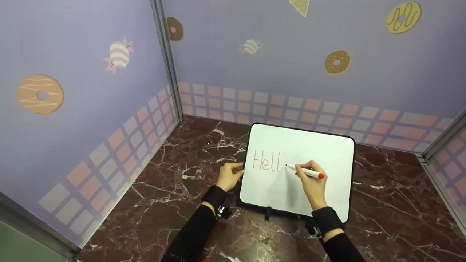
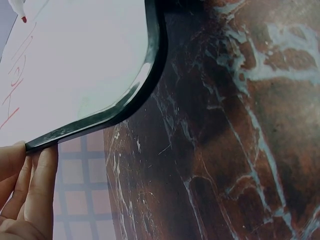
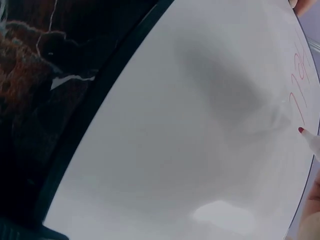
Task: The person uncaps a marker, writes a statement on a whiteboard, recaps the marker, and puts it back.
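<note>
A white marker with a red end [image 1: 313,174] is gripped in my right hand [image 1: 314,187], its tip at the whiteboard [image 1: 309,145] just right of the red letters "Hell" [image 1: 267,161]. In the right wrist view the red nib of the marker [image 3: 311,142] is close to the last stroke; whether it touches cannot be told. My left hand [image 1: 229,177] pinches the board's left edge. The left wrist view shows the thumb in front and the fingers [image 2: 42,182] behind the black frame [image 2: 90,122]. The board stands tilted back.
A dark red marbled tabletop [image 1: 174,203] lies under the board. At the board's bottom edge is a small black support [image 1: 268,213]. Purple walls [image 1: 225,22] with sweets and checks enclose the left, back and right.
</note>
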`<control>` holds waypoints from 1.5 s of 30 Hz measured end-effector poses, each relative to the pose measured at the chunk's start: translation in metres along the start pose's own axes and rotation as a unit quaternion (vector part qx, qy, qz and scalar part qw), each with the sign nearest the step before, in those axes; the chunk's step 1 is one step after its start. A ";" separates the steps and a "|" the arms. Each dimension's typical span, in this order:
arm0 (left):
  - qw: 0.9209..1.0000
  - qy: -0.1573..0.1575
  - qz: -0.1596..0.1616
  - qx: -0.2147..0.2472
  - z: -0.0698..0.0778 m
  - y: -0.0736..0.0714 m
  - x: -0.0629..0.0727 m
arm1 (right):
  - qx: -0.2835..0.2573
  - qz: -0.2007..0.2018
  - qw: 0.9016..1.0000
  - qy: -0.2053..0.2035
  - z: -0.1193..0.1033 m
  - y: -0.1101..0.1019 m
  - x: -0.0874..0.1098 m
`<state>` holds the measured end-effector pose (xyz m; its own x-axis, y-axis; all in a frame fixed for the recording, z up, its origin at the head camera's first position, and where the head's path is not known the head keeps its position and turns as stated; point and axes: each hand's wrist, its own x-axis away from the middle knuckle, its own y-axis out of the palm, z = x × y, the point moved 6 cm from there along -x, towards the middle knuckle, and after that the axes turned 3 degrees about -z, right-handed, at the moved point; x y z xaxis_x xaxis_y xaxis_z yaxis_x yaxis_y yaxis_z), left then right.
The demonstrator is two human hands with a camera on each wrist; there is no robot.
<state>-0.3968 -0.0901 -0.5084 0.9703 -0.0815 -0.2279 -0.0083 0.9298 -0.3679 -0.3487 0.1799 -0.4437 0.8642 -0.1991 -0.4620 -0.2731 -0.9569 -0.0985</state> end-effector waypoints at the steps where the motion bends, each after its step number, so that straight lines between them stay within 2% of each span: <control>1: 1.000 0.001 0.000 0.000 0.000 0.000 0.000 | -0.001 -0.001 1.000 -0.002 0.000 0.000 -0.001; 6: 1.000 0.001 0.001 -0.003 0.000 0.001 0.001 | 0.009 -0.004 1.000 -0.001 0.003 0.001 -0.003; 15: 1.000 0.008 0.001 -0.011 0.001 0.001 -0.001 | 0.015 0.024 1.000 -0.001 0.004 -0.008 0.002; 22: 1.000 0.013 0.001 -0.009 0.000 0.002 -0.002 | 0.022 0.005 1.000 -0.002 0.002 0.001 0.005; 27: 1.000 0.007 -0.004 0.001 -0.001 0.006 -0.001 | 0.013 0.022 1.000 -0.011 0.000 0.003 0.000; 36: 1.000 0.007 0.001 -0.004 0.001 0.003 -0.001 | -0.003 0.071 0.997 -0.005 0.003 -0.019 -0.002; 45: 1.000 -0.001 0.003 -0.008 -0.001 0.000 -0.001 | 0.019 0.073 0.997 0.005 0.007 -0.033 0.000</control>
<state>-0.3976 -0.0907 -0.5094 0.9707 -0.0753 -0.2284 -0.0177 0.9247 -0.3802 -0.3421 0.2130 -0.4464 0.8178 -0.3390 -0.4650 -0.4128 -0.9086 -0.0637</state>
